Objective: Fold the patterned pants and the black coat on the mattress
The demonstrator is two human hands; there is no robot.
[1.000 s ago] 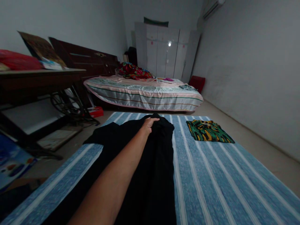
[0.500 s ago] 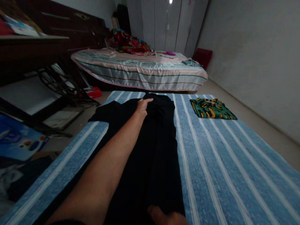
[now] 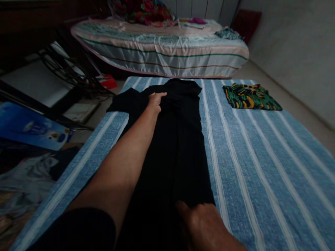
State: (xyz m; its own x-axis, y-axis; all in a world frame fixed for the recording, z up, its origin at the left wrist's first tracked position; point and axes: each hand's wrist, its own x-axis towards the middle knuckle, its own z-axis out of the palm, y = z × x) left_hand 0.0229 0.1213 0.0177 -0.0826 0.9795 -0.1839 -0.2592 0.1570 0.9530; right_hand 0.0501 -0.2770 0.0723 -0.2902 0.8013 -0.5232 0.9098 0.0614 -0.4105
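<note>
A black short-sleeved shirt (image 3: 162, 157) lies lengthwise on the striped blue cloth, one sleeve spread to the left and its right side turned inward in a long fold. Far up the shirt, below the collar, my left hand (image 3: 156, 100) is closed on bunched fabric, a finger or thumb pointing right. At the shirt's lower right, close to me, my right hand (image 3: 202, 221) grips the fabric with curled fingers. Its fingertips are hidden by the cloth and the dark. My left forearm crosses over the shirt's left part.
A folded green, black and yellow patterned garment (image 3: 252, 97) lies right of the shirt on the striped blue cloth (image 3: 261, 167). Beyond stands a bed (image 3: 162, 52) with a satin cover. On the left are a blue box (image 3: 34, 127), grey clothes (image 3: 31, 181) and a red dustpan (image 3: 108, 82).
The view has tipped downward, so the bed and garments appear higher. More of my right hand shows at the shirt's lower part. Both hands stay at the shirt.
</note>
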